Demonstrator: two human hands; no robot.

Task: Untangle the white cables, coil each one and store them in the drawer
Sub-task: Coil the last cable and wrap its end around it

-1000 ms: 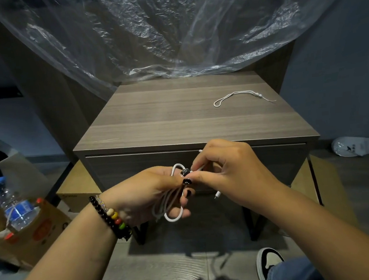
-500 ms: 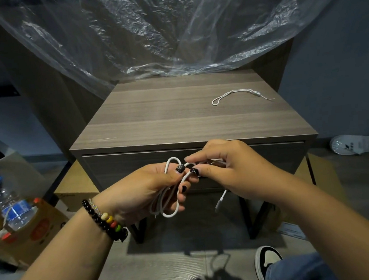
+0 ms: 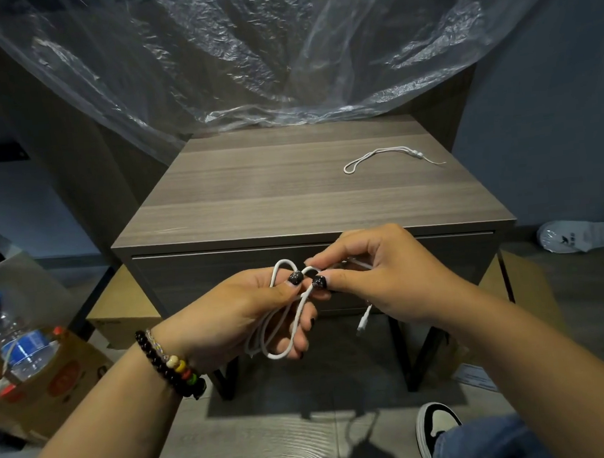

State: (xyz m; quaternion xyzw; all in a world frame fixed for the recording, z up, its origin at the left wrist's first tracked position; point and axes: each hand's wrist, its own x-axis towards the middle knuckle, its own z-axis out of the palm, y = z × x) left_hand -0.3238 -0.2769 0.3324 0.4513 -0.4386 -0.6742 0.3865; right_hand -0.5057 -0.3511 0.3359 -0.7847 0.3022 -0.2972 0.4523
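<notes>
Cable in hand (image 3: 282, 324): white, thin, gathered in a few long loops in front of the closed drawer (image 3: 224, 274), below the table's front edge; plug end (image 3: 363, 327) dangling free under the right hand.
Left hand (image 3: 235, 317): grip curled round the loop bundle, thumb pressed on top.
Right hand (image 3: 380, 277): grip narrow, thumb and forefinger pinching the strand just beside the left thumb.
Second cable (image 3: 389, 157): lying flat on the table (image 3: 291, 200) near the back right corner, a small loop at one end, a thin tail at the other; well apart from both hands.
Handling, judged: light, limp, smooth-skinned; likely to spring out of its coil once released, so best pinched across all loops at once, the plug kept clear of bending.
Where to take hold, judged: mid-bundle for the coil; the small loop end for the one on the table.
Storage: drawer shut, no handle visible.
Writing: blue label on the water bottle (image 3: 17, 345) at the left, unreadable; a dark mark on the white slipper (image 3: 579, 236) on the floor at the right, too small to read; print on the cardboard box (image 3: 63, 381) illegible.
</notes>
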